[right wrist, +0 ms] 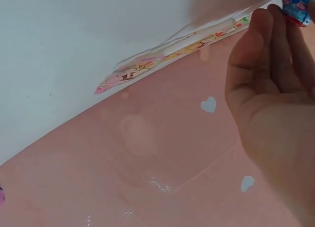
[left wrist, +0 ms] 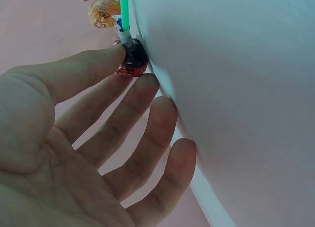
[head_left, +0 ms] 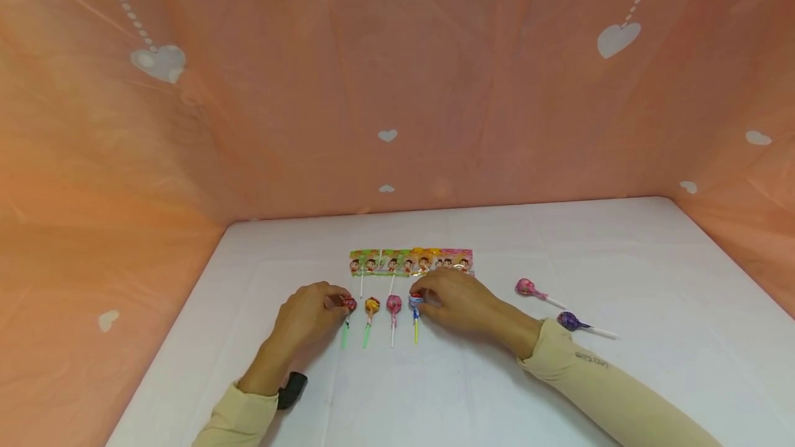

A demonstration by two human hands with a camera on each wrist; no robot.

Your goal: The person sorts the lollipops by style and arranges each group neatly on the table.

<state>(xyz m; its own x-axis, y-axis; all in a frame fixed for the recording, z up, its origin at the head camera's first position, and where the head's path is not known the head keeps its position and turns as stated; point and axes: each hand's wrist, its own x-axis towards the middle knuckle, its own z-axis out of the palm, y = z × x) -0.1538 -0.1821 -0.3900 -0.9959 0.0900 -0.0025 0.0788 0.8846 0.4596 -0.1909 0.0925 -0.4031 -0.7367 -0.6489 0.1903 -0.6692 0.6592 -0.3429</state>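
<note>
At the left end of a row of lollipops, my left hand (head_left: 308,314) pinches the head of a dark red lollipop (left wrist: 134,59) between thumb and fingers. Its green stick points toward me. Beside it lie a yellow lollipop (head_left: 371,305) with a green stick and a pink lollipop (head_left: 394,304) with a white stick. My right hand (head_left: 462,303) holds the blue lollipop (right wrist: 297,8) at the row's right end by its wrapped head; its yellow stick shows in the head view. The right fingers partly cover that head.
Behind the row lie several flat candy packets (head_left: 394,263), green, orange and pink, two with white sticks toward me. To the right, a pink lollipop (head_left: 525,287) and a purple lollipop (head_left: 568,321) lie on the white table (head_left: 484,392). An orange curtain (head_left: 435,88) with hearts encloses the table.
</note>
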